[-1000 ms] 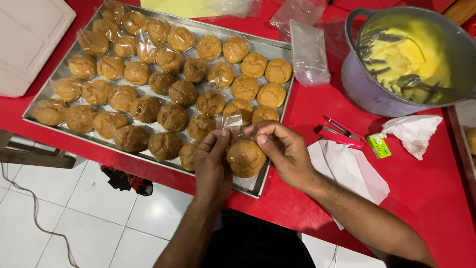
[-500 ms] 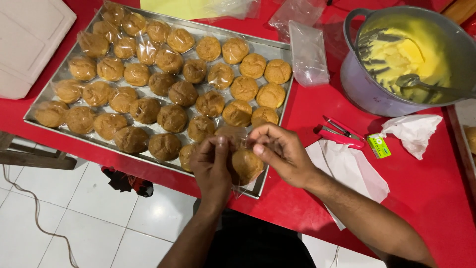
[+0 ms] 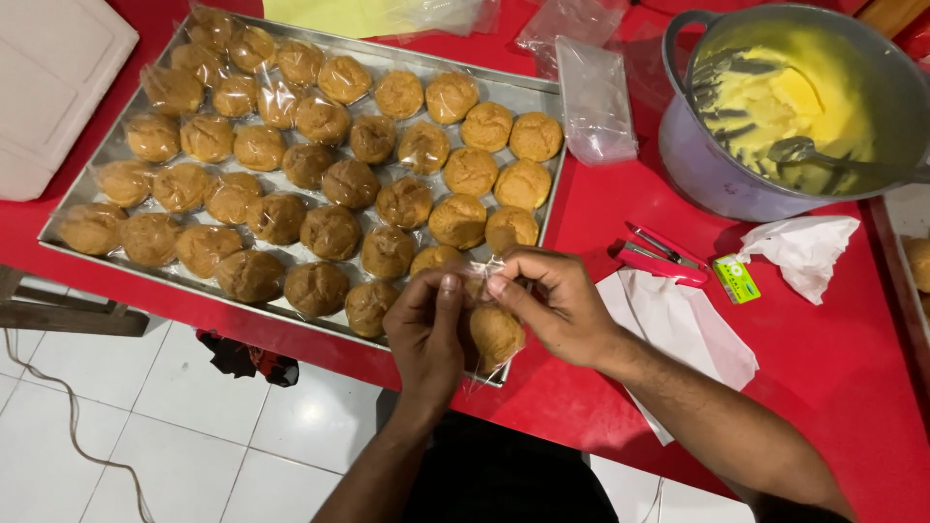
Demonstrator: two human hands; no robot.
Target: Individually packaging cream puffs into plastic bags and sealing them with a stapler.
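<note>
A: Report hand status.

B: Left hand point(image 3: 426, 324) and right hand point(image 3: 552, 305) are both closed in a pinch on the clear bag point(image 3: 484, 271) that wraps one puff point(image 3: 496, 334). The fingertips meet at the bag's top, above the puff. The puff hangs in the bag just over the near corner of the tray point(image 3: 547, 92), between the two hands.

A: Progress, as far as it can be judged?

B: Judged well along. The tray holds some three dozen puffs in rows. Those at the far left point(image 3: 174, 87) show glossy film and glare, so they appear already bagged. Those at the far right point(image 3: 489, 126) look matte; whether they are wrapped cannot be told. The held puff is in its bag but the top appears not yet closed.

A: Materials and shapes?

B: Puffs: round, domed, golden-brown, with a rough, cracked crust. Bags: thin, clear, crinkled plastic. Tray: shallow rectangular metal, dull grey. Table point(image 3: 833, 387): smooth red surface.

A: Other items?

B: A grey pot point(image 3: 697, 165) holds thick yellow cream, streaked, with a spoon point(image 3: 804, 150) in it. Spare bags point(image 3: 593, 102) lie beside the tray. A red stapler point(image 3: 659, 257), a small green box point(image 3: 736, 279) and crumpled white paper point(image 3: 802, 247) lie near the right forearm.
</note>
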